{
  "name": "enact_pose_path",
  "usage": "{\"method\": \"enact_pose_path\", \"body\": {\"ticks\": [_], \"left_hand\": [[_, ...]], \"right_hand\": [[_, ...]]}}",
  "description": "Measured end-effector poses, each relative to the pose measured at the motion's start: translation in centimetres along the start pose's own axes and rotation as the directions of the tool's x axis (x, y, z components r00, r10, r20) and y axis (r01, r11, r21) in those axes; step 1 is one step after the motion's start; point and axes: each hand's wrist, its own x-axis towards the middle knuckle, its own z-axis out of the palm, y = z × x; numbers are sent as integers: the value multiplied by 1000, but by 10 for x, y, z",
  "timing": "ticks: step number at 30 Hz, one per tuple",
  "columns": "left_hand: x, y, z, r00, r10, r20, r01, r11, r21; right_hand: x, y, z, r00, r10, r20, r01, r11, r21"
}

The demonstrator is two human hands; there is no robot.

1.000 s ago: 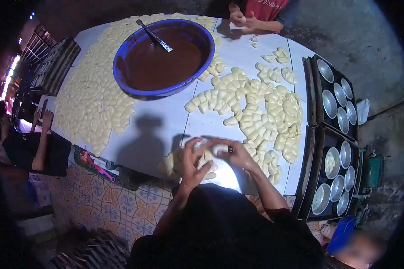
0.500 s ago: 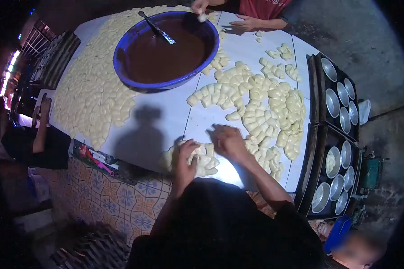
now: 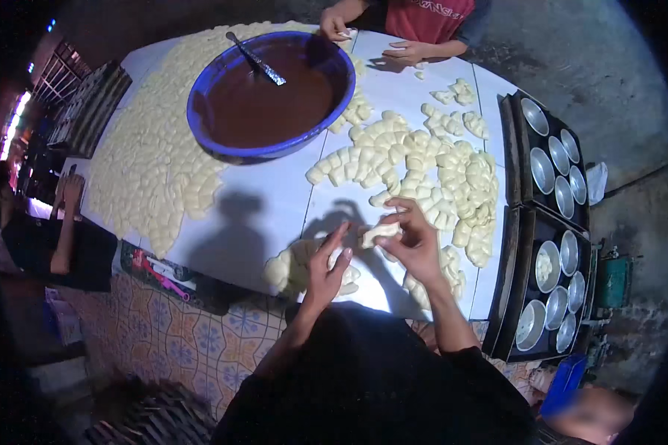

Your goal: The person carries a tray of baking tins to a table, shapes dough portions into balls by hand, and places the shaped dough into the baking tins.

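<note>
In the fingers of my right hand [image 3: 417, 245] is a small pale piece of dough [image 3: 379, 234], lifted above the white table [image 3: 274, 200]. My left hand [image 3: 325, 273] faces it with fingers stretched and thumb apart, holding nothing. Beneath and beside the left hand lies a small cluster of dough pieces [image 3: 286, 271] at the near edge, partly hidden by that hand. Past my right hand spreads a larger heap of shaped dough pieces [image 3: 467, 182], set close together. Shadows of my hands fall on the tabletop between them.
A blue basin [image 3: 200, 130] of brown filling with a spoon [image 3: 256, 59] stands at the back, beside a wide spread of dough [image 3: 152, 163]. Black trays [image 3: 523, 215] with round metal tins [image 3: 542, 169] line the right. Co-workers' hands [image 3: 408, 52] show at the far side and left.
My right hand has risen from the table, turned inward, and now shows a dough piece in its fingers. My left hand has come off the cluster and opened. The view has shifted slightly.
</note>
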Motion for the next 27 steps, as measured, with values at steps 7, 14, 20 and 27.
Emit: {"method": "enact_pose_path", "body": {"ticks": [7, 14, 20, 27], "left_hand": [[7, 22, 22, 969, 56, -240, -84, 991, -107], [11, 42, 17, 916, -320, 243, 310, 179, -934], [78, 30, 14, 840, 244, 484, 481, 76, -874], [281, 49, -66, 958, -189, -215, 285, 682, 673]], "right_hand": [[-1, 20, 22, 998, 47, -35, -55, 960, -276], [19, 33, 37, 925, -142, 351, 140, 990, 31], [17, 116, 5, 875, 276, 398, -478, 630, 612], [46, 54, 6, 977, 194, 85, -210, 832, 513]]}}
